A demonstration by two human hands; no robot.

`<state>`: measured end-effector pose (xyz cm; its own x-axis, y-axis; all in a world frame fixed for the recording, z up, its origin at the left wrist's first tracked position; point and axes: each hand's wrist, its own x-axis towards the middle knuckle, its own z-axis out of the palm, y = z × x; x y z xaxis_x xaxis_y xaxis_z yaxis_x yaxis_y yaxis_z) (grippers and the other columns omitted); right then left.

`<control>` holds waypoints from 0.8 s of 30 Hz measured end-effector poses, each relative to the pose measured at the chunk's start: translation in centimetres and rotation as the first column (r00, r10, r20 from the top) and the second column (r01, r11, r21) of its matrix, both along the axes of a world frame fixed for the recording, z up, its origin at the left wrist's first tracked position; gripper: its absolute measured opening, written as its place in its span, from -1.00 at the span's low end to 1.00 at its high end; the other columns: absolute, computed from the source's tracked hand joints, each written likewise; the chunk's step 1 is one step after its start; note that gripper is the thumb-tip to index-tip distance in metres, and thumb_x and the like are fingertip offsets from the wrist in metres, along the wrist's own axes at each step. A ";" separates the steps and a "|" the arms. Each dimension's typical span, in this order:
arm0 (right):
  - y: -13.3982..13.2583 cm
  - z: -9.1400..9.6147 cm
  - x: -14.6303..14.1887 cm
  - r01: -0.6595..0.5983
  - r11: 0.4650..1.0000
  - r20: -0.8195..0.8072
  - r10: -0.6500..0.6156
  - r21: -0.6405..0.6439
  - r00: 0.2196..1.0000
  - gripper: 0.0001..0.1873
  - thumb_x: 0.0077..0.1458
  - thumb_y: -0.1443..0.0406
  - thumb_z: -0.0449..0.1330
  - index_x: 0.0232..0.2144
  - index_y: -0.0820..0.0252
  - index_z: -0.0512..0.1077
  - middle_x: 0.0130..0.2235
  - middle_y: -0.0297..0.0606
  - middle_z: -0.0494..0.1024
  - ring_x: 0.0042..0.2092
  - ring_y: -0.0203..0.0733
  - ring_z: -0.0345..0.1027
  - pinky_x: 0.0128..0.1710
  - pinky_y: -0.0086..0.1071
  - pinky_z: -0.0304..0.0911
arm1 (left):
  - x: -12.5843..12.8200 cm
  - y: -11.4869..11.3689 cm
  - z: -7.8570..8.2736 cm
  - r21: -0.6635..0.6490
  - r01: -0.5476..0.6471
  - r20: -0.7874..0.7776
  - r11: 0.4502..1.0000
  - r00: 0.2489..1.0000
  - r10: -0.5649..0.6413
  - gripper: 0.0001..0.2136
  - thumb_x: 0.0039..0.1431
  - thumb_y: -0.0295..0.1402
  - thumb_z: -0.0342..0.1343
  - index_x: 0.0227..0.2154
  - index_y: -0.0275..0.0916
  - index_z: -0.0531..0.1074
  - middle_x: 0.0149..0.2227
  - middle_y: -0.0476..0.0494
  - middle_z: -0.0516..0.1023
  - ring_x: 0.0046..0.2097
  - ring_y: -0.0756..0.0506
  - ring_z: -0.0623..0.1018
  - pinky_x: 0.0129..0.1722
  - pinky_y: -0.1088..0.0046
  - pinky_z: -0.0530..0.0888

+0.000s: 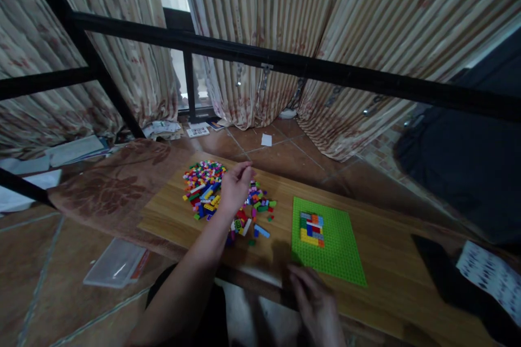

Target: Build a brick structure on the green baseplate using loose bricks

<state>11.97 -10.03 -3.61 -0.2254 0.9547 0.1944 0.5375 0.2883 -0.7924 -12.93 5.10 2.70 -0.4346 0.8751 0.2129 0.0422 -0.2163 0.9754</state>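
Observation:
My left hand is above the pile of loose, many-coloured toy bricks, its fingers curled in a pinch. Whatever is between those fingertips, if anything, is too small to make out. At the table's near edge my right hand has its thumb and forefinger drawn together, and their contents cannot be made out. Just beyond it lies a green studded baseplate. On the plate's left part sits a flat block of joined bricks in yellow, blue, red, grey and orange.
A wooden table carries the bricks and plate. To the right lie a black object and a patterned white sheet. A clear plastic lid rests on the floor at left. Black metal bars cross in front.

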 end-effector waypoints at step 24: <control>11.4 0.4 -9.6 -0.098 0.971 0.464 -0.014 0.216 0.886 -0.84 0.14 0.41 0.09 -0.25 0.14 0.44 -0.20 -0.18 0.53 -0.11 -0.04 0.39 -0.08 -0.25 0.27 | 0.2 -1.0 -0.1 -0.118 0.162 -0.175 0.980 0.968 -0.181 -0.75 0.13 -0.36 0.09 -0.17 -0.33 0.53 -0.37 -0.13 0.62 -0.34 -0.08 0.58 -0.31 0.45 0.48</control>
